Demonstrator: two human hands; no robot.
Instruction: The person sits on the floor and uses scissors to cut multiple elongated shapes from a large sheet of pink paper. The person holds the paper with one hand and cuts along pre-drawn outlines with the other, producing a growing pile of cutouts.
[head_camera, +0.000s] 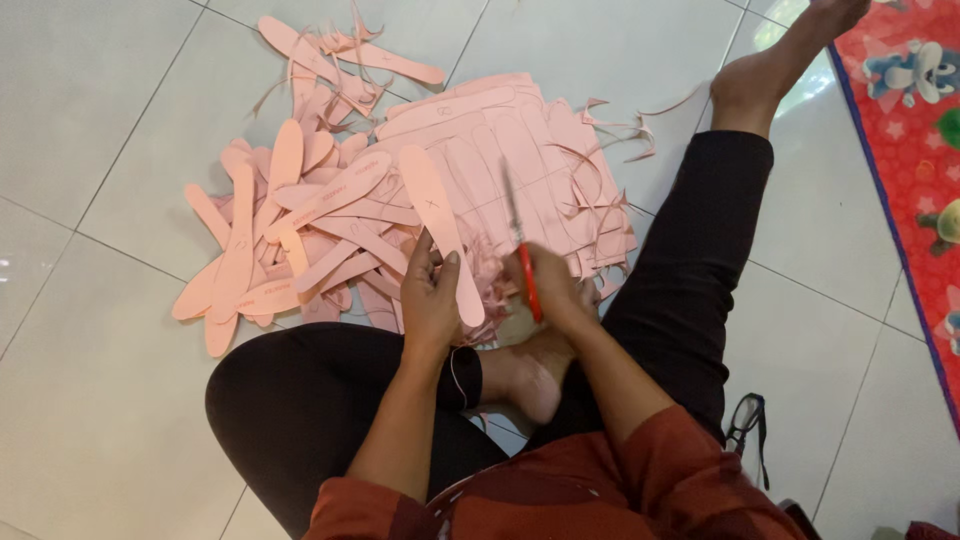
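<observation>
My left hand (428, 292) grips a long pink insole-shaped cut-out (436, 218) by its lower end, holding it up over my lap. To its right, my right hand (548, 285) is closed on red-handled scissors (519, 232), blades pointing up and away, blurred. The scissors are a short gap from the cut-out's right edge. Beneath both hands lies a stack of pink sheets (520, 150) marked with insole outlines.
A pile of cut pink insole shapes (290, 230) spreads on the white tiled floor to the left. Thin pink offcut strips (610, 135) curl around the stack. My black-trousered legs frame the work. A red patterned mat (915, 120) lies at right; eyeglasses (745, 420) rest near my right hip.
</observation>
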